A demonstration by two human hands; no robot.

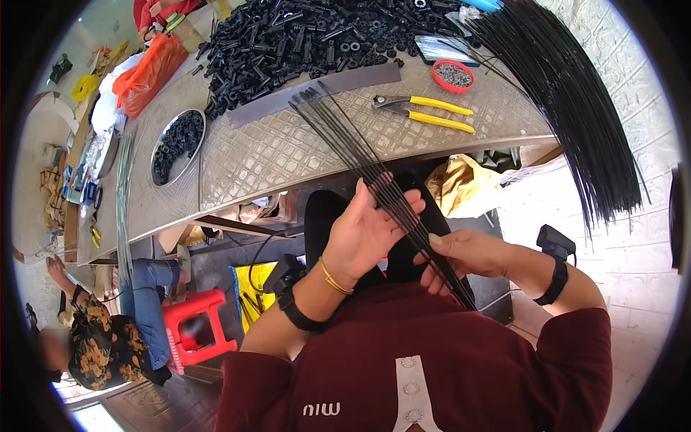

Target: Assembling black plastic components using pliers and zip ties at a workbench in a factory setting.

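A bundle of long, thin black wires [394,200] slants from my lap up over the table's near edge, its far ends fanned out. My left hand [353,234], palm up with the thumb stretched along the bundle's side, cradles it across the fingers. Closer to my body, my right hand [471,253] pinches the same bundle between thumb and fingers. Cutting pliers with yellow handles [440,122] lie on the table right of the wires' far ends. A grey strip [317,92] stands behind those ends, before a heap of small black parts [288,43].
A thick bunch of black wires [576,108] drapes over the table's right end. Nearby sit a red dish of small metal pieces [453,75] and a phone-like flat thing [445,50]. Leftward are a bowl of black parts [178,147], pale wires [124,201], a red stool [198,327] and another person [108,338].
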